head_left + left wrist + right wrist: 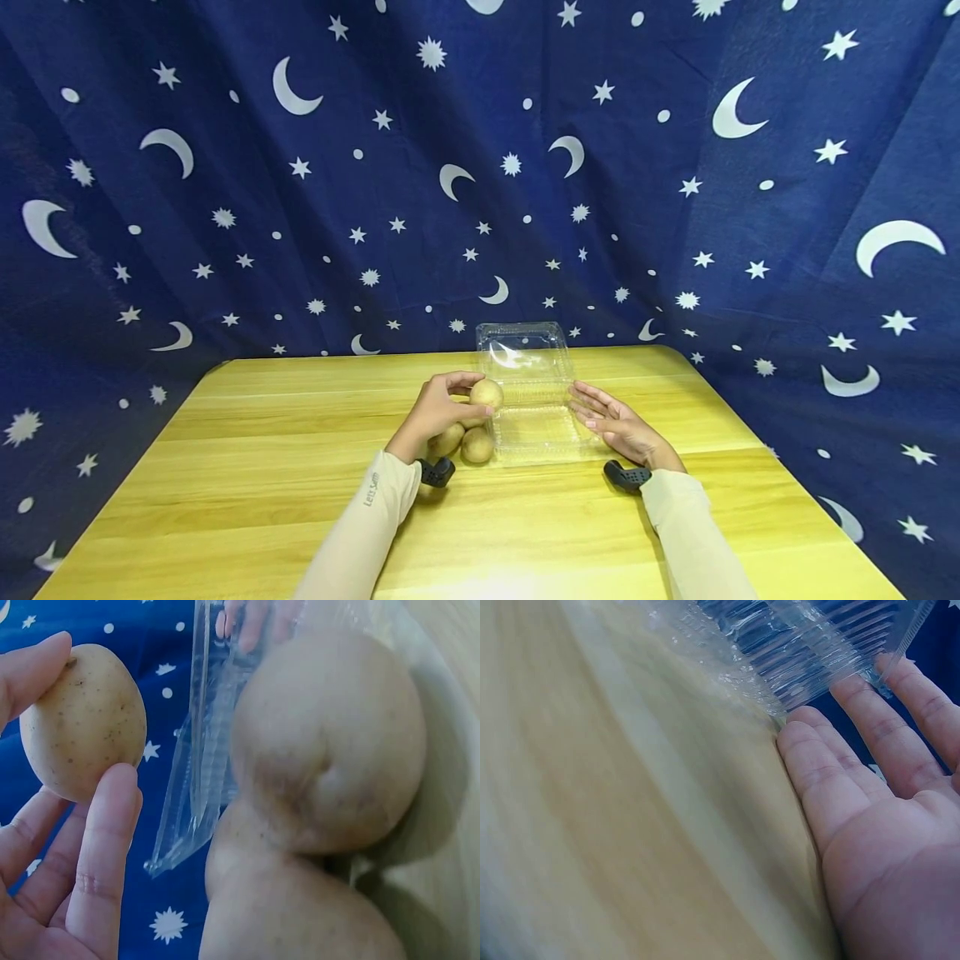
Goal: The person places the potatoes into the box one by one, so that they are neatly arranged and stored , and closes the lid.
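My left hand (438,408) pinches a potato (84,724) between thumb and fingertips, raised above the other potatoes. Those potatoes (477,445) lie together on the table, just left of a clear plastic clamshell container (534,427). The container stands with its lid (525,354) tipped up at the back. Nothing lies in its base in the head view. My right hand (618,425) is at the container's right side, palm inward, fingers straight. In the right wrist view the fingertips (802,731) are right at the ribbed plastic wall.
The wooden table (300,433) reaches back to a dark blue curtain (405,167) with white moons and stars. A black wrist camera (438,472) sits on the left wrist and another (627,476) on the right.
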`<state>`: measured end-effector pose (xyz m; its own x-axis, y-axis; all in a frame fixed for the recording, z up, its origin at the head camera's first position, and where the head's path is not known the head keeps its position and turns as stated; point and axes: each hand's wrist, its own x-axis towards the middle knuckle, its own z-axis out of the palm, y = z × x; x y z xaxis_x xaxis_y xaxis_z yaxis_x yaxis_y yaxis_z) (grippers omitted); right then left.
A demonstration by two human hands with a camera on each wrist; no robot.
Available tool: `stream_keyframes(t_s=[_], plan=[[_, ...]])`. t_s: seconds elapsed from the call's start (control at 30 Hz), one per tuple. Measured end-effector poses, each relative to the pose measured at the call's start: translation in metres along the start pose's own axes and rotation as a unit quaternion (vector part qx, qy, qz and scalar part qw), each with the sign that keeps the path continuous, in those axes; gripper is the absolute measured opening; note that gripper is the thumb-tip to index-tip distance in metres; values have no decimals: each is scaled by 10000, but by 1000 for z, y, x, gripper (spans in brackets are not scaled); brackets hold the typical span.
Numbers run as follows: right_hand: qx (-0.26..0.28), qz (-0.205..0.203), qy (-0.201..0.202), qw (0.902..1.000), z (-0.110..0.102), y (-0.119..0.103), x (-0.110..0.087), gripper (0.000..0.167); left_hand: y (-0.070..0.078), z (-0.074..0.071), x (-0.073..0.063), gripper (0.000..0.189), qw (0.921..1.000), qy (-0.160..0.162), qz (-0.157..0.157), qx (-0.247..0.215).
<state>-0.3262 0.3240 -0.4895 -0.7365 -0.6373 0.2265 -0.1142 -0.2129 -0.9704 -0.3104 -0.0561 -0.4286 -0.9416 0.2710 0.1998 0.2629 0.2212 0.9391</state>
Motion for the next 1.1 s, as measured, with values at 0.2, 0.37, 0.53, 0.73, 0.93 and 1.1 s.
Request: stream_keyframes(t_s=[0.2, 0.37, 0.53, 0.73, 0.93, 1.1], plan=[[-51, 39, 37, 10000, 0, 0, 1, 77, 0, 6, 1, 56, 9999, -83, 101, 28], [-50, 2, 49, 10000, 0, 0, 1, 78, 1, 13, 3, 57, 9998, -148, 125, -79], [-6, -20, 65, 10000, 0, 0, 1, 78, 1, 21, 6, 57, 9995, -166, 116, -236], [-12, -16, 97, 10000, 0, 0, 1, 78, 3, 32, 8, 58, 9989, -246, 106, -394], [-13, -4, 116, 9999, 1, 1, 1, 78, 8, 42, 10, 57, 9988, -303, 187, -334], [-19, 7, 149, 9999, 2, 0, 0, 78, 11, 49, 11, 58, 9984, -403, 234, -328]])
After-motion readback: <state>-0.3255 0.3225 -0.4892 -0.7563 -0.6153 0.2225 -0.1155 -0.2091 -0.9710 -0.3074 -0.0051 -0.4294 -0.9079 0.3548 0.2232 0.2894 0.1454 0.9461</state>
